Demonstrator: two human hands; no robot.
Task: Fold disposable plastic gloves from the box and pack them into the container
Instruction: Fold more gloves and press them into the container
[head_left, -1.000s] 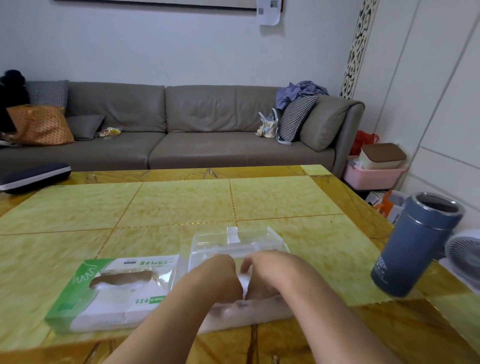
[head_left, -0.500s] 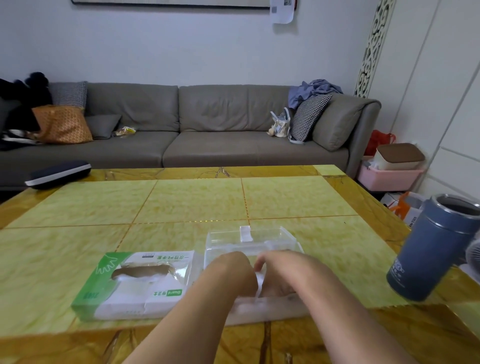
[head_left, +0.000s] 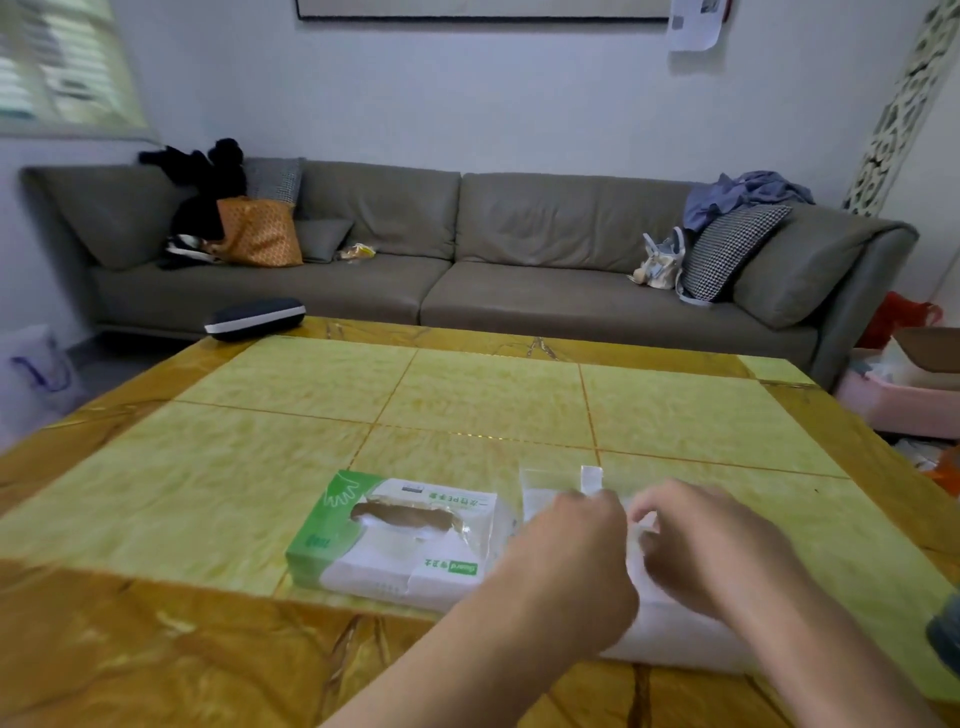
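Note:
A green and white box of disposable gloves (head_left: 395, 540) lies on the yellow table (head_left: 467, 405), its torn top opening facing up. Right beside it stands a clear plastic container (head_left: 675, 652) with its lid (head_left: 550, 483) folded open behind. My left hand (head_left: 571, 561) and my right hand (head_left: 711, 551) hover close together over the container, fingers curled downward. Between them they pinch a thin whitish plastic glove (head_left: 637, 545). My hands hide the inside of the container.
A blue tumbler (head_left: 946, 629) shows at the right edge of the table. A dark case (head_left: 254, 318) lies at the table's far left corner. A grey sofa (head_left: 467, 249) runs behind, and a pink bin (head_left: 898, 410) sits on the floor at right.
The view has swung left, so the tumbler has slid almost out of frame. Both hands stay together over the container, working the glove.

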